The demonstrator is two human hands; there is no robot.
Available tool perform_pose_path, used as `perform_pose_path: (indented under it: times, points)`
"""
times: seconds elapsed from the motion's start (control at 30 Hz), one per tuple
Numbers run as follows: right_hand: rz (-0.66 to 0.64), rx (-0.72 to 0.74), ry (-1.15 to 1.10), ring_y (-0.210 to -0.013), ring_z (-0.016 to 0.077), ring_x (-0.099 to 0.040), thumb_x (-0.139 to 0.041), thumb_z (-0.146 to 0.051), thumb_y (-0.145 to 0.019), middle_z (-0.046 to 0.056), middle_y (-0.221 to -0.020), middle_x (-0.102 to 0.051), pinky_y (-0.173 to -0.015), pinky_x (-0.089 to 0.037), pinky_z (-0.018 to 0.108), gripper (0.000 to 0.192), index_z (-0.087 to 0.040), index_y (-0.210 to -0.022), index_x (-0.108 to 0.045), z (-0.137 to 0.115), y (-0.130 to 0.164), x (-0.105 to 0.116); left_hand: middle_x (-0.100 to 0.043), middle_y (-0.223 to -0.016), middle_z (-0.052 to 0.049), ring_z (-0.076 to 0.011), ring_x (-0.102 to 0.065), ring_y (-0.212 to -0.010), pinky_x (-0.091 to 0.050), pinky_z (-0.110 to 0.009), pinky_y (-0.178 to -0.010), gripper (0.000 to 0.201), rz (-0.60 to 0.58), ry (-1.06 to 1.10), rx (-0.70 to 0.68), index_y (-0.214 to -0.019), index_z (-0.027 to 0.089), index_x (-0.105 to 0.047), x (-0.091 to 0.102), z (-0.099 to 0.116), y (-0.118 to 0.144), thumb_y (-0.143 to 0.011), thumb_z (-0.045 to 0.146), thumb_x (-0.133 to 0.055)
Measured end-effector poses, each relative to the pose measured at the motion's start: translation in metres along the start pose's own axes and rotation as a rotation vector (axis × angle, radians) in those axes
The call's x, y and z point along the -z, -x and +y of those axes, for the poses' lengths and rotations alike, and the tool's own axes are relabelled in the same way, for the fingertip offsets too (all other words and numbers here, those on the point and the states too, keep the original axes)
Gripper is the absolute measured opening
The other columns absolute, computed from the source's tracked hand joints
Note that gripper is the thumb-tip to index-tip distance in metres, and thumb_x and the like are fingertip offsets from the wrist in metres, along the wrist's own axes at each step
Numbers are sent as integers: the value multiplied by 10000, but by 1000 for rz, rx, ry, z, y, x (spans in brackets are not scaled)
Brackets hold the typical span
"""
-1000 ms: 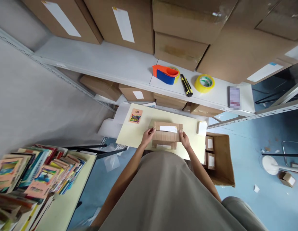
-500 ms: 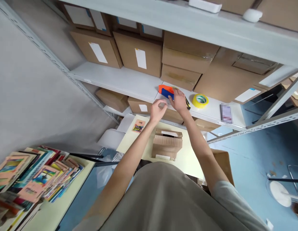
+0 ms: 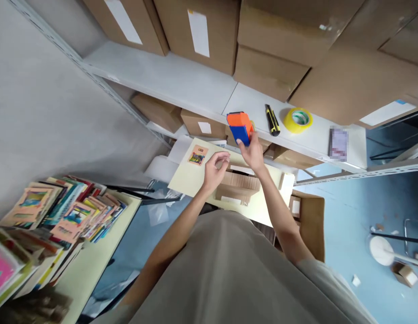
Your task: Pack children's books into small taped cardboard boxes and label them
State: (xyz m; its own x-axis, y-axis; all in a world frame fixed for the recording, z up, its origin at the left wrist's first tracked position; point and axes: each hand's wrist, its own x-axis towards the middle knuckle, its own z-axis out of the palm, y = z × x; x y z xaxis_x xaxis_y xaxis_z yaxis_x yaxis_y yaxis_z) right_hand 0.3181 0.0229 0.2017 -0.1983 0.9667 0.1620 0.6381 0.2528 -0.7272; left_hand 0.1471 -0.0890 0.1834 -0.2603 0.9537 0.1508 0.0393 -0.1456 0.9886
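Note:
My right hand [image 3: 254, 152] is closed around an orange and blue tape dispenser [image 3: 240, 128], with the thumb on its blue side. The dispenser is raised off the shelf's front edge, and a bit of yellowish roll shows behind it. My left hand [image 3: 215, 171] hovers to the left, fingers loosely curled and apart from the thumb, with nothing in it. Below both hands a brown cardboard box [image 3: 236, 185] stands on the pale yellow table [image 3: 182, 174]. On the shelf beside the dispenser lie a yellow and black box cutter [image 3: 272, 120] and a yellow tape roll [image 3: 297, 120].
Cardboard boxes [image 3: 204, 36] line the white shelf [image 3: 195, 87]. A small printed card [image 3: 198, 155] lies on the table's left part. Books [image 3: 70, 211] fill a side table at left. An open carton [image 3: 312, 225] stands at right. A blurred purple item [image 3: 338, 144] rests at the shelf's right end.
My right hand has lifted the tape dispenser off the shelf and tipped it upright, uncovering the box cutter. My left hand has moved slightly down. The view has tilted downward.

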Motion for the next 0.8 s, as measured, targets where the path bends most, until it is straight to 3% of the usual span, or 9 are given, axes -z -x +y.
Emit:
perform_pose_path:
  times: [0.13,0.27,0.47,0.63,0.73,0.8]
  points:
    - [-39,-144,-428,-1017,285,-702,-617,-923,-1017,82,-1121,-721,-956,-609,438,687,-283,-1262,-561,-4,106,-13,-839,-1130,-91,-248,-813,-1084,-649,-384,-1051,342,-29,-12,108,-1151,228,-775,3,-5,49,-1004,533,-822]
    - [-70,-304,-538,-984,252,-667,-681,-895,-989,59,-1102,-687,-933,-592,415,652,-288,-1190,-548,-14,154,-29,-827,-1077,-72,-243,-796,-1048,-644,-370,-1015,325,-118,-78,170,-1065,243,-789,17,-5,72,-1006,559,-830]
    - [-137,-452,-526,-917,233,-641,-719,-937,-939,24,-1017,-658,-874,-583,408,695,-290,-1123,-543,-26,168,-34,-820,-1055,-75,-243,-752,-971,-624,-348,-870,328,-329,-65,296,-1027,263,-847,53,1,63,-925,568,-910]
    - [-299,-511,-512,-892,234,-673,-746,-881,-963,26,-1035,-702,-844,-581,404,661,-295,-1186,-539,-46,169,-15,-841,-1149,-92,-262,-794,-1061,-640,-352,-930,621,-304,142,453,-1263,232,-855,84,-6,19,-890,725,-909]
    - [-362,-496,-401,-898,236,-672,-762,-827,-983,36,-1053,-715,-831,-564,398,610,-288,-1177,-551,-58,166,-2,-848,-1148,-120,-296,-810,-1090,-650,-345,-872,721,-414,237,538,-1206,197,-877,95,-13,-10,-858,827,-896]
    - [-391,-472,-316,-883,234,-659,-774,-793,-988,32,-1027,-708,-806,-545,390,575,-283,-1147,-559,-65,164,5,-857,-1137,-122,-314,-811,-1105,-662,-352,-869,676,-479,283,564,-1115,191,-889,98,-16,-24,-825,799,-948]
